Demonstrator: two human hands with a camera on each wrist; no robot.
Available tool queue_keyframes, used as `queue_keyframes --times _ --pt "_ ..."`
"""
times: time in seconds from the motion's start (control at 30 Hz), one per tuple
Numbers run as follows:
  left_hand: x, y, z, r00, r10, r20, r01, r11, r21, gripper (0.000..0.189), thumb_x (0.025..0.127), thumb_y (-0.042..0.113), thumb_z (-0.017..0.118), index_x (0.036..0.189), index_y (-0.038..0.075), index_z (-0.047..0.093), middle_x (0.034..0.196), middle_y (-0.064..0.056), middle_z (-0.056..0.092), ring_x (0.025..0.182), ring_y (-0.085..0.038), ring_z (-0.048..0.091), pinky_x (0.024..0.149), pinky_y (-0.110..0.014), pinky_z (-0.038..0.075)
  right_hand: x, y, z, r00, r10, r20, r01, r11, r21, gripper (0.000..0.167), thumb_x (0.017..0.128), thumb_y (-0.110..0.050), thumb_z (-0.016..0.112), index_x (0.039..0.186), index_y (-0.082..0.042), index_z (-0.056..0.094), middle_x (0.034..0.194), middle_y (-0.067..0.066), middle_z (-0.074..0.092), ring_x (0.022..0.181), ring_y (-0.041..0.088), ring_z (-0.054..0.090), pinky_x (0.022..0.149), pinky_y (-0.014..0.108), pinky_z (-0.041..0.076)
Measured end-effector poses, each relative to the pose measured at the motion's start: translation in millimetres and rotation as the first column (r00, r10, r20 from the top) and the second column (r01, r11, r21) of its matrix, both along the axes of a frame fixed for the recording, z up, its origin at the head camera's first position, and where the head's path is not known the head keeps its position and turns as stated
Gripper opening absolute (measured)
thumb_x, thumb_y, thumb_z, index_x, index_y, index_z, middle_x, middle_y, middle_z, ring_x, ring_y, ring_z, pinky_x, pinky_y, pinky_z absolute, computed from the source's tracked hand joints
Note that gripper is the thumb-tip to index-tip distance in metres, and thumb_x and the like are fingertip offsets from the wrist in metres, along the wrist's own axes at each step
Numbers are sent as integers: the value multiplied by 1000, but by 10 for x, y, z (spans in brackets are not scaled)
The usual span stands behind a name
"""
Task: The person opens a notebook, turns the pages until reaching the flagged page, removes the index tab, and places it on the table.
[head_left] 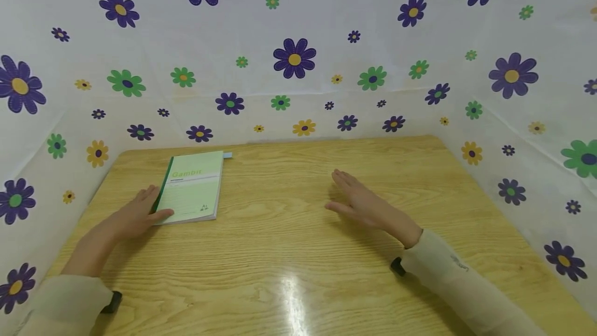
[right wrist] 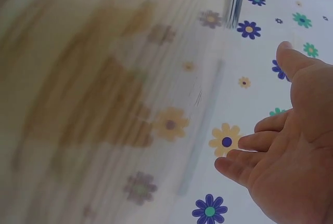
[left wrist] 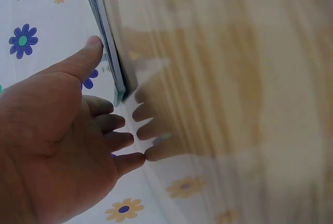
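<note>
A pale green notebook (head_left: 191, 191) with "Gambit" printed on its cover and a dark green spine lies on the left part of the wooden table. My left hand (head_left: 135, 215) is at its spine side, the thumb over the lower left corner of the cover and the fingers along the spine. In the left wrist view those fingers look loosely extended beside the notebook (left wrist: 106, 37), near the tabletop. On the right, my right hand (head_left: 361, 204) hovers over the table with fingers extended and thumb apart, holding nothing. The notebook's edge (right wrist: 237, 0) shows beyond it in the right wrist view.
A wood-grain table (head_left: 280, 253) with a glossy surface spreads under both hands. White cloth (head_left: 261, 30) printed with purple, green and yellow flowers stands around its back and sides. A small light blue tab (head_left: 227, 155) sticks out at the notebook's upper right.
</note>
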State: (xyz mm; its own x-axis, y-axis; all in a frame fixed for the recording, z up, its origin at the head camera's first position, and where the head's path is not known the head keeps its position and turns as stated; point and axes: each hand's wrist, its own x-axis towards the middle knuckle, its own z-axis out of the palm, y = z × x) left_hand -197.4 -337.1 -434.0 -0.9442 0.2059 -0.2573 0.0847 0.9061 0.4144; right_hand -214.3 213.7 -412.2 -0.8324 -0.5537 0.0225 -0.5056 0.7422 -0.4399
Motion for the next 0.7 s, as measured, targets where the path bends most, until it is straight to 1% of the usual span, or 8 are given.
queue_keyframes --times 0.17,0.37,0.53,0.7 --pt "-25 7 -33 999 -50 -19 49 998 -30 98 106 53 51 153 -22 11 158 -46 5 146 -63 3 116 -74 10 -5 -73 10 1000 20 -17 -20 1000 -1 87 105 -46 59 160 8 21 166 28 20 153 46 19 123 56 18" --pt "-30 69 -31 998 -63 -24 62 997 -41 95 106 50 52 153 -21 14 159 -45 8 146 -63 5 116 -74 12 -10 -89 -2 999 26 -25 -26 1000 13 85 106 -45 57 160 10 21 166 29 21 153 47 19 123 57 18" --pt "-37 215 -24 996 -82 -35 81 997 -19 93 105 49 55 155 -20 16 159 -44 9 147 -62 6 116 -74 13 -15 -97 -17 999 32 -21 -32 999 11 86 106 -47 56 160 9 20 167 28 19 154 46 18 124 57 17" --pt "-49 406 -15 996 -86 -38 84 996 -35 92 104 50 55 156 -17 19 161 -41 10 148 -60 7 116 -73 13 -37 -112 -51 999 39 -24 -39 999 15 87 106 -50 53 160 10 21 167 28 19 154 46 17 124 57 17"
